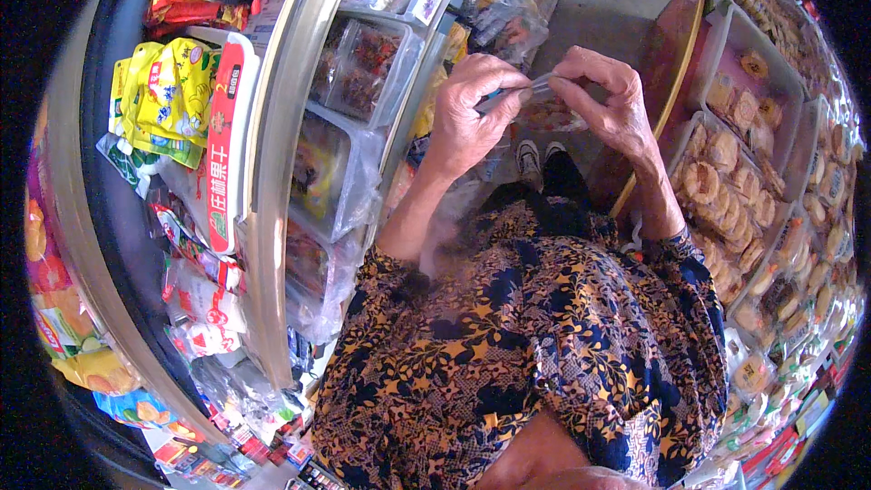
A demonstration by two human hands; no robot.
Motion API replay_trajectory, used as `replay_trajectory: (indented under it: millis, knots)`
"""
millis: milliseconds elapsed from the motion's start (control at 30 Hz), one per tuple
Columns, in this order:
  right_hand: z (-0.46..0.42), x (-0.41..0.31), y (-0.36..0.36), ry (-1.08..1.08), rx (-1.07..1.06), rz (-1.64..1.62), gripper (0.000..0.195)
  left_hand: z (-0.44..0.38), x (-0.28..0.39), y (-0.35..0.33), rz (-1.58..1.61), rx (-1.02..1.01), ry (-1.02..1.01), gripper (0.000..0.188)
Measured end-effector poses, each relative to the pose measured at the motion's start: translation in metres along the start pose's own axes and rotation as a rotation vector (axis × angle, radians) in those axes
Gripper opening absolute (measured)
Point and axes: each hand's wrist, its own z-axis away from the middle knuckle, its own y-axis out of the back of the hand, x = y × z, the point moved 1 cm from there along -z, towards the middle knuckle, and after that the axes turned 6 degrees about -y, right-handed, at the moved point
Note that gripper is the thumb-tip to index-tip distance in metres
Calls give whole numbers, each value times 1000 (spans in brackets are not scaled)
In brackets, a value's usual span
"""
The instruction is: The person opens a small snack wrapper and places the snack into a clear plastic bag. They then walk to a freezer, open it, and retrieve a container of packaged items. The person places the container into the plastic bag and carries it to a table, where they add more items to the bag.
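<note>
Both hands are raised in front of my body, close together over the aisle floor. My left hand (pixel 476 105) pinches one end of a small piece of clear plastic film (pixel 542 84) between thumb and fingertips. A bit of something blue shows inside its curled fingers; what it is cannot be told. My right hand (pixel 602 92) pinches the other end of the film, so that it stretches across the narrow gap between the two hands.
Shelves on the left hold yellow food packets (pixel 167 92), a red-edged box (pixel 228 150) and clear plastic bins (pixel 367 68). To the right, plastic trays hold wrapped round pastries (pixel 728 197). A wooden panel edge (pixel 680 75) runs beside my right forearm.
</note>
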Motion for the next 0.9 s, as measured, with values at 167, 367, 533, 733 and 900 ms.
replay_trajectory:
  millis: [167, 367, 533, 733, 900]
  knots:
    - [0, 1, 0, -4, -25, -22, 9, -3, 6, -4, 1, -13, 22, 8]
    - [5, 9, -4, -64, 29, -187, 8, -6, 6, -7, 157, -35, 87, 8]
    - [6, 11, -6, -119, -13, -337, 5, -2, 12, -7, 251, -68, 298, 8]
    - [6, 7, -6, -103, -12, -344, 8, -7, 14, -10, 256, -46, 185, 7]
    - [9, 5, -5, -154, -30, -347, 9, -6, 14, -9, 297, -84, 267, 7]
